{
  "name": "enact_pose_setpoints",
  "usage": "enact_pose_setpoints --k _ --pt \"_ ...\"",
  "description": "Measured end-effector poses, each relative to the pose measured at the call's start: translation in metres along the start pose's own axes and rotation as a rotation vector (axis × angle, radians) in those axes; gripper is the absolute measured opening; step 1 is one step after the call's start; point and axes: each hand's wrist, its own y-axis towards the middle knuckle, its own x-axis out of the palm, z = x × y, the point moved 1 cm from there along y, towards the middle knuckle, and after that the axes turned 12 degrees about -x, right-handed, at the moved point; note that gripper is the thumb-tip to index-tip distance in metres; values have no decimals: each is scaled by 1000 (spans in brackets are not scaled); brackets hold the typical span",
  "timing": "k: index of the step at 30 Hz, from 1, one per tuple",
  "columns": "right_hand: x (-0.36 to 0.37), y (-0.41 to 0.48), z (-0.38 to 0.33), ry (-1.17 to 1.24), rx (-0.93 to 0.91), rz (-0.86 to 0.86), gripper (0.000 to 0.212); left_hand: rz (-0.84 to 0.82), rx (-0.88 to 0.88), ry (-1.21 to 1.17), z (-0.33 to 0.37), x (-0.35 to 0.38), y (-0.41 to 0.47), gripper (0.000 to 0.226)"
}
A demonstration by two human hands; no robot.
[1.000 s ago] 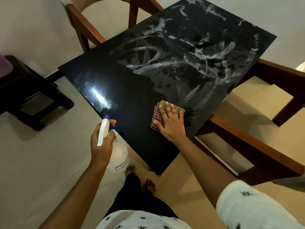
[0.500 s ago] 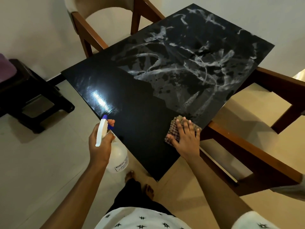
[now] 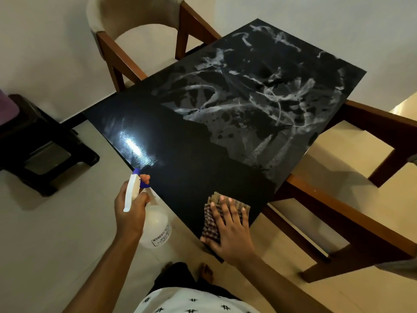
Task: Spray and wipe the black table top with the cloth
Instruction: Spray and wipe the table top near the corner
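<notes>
At the near corner of the black table top (image 3: 191,159), the right hand (image 3: 230,229) lies flat, its straight, spread fingers pressing the checked cloth (image 3: 210,223) onto the surface. Just left of that edge, off the table, the left hand (image 3: 129,213) grips the spray bottle (image 3: 156,224), forefinger on its blue trigger. Farther back, white smears (image 3: 259,98) cover the top's far half; a chair (image 3: 135,26) stands beyond.

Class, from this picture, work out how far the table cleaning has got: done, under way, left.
Done: the near half of the table top looks dark and smear-free. In hand: the right hand presses the cloth at the near corner; the left hand holds the spray bottle. Left: white smears cover the far half.
</notes>
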Motion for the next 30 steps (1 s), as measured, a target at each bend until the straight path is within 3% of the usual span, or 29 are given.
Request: enact_pose_setpoints --k 6,12,18,30 --pt "0 38 -19 -57 -95 -11 85 66 -76 -18 5 -20 29 37" --pt "-8 117 -61 6 -15 7 79 60 -160 -5 18 -57 69 58" --pt "-19 221 -106 22 18 7 74 2 -51 14 52 -105 121 43" --pt "-55 446 -193 -35 12 18 75 -25 -30 97 94 -189 243 43"
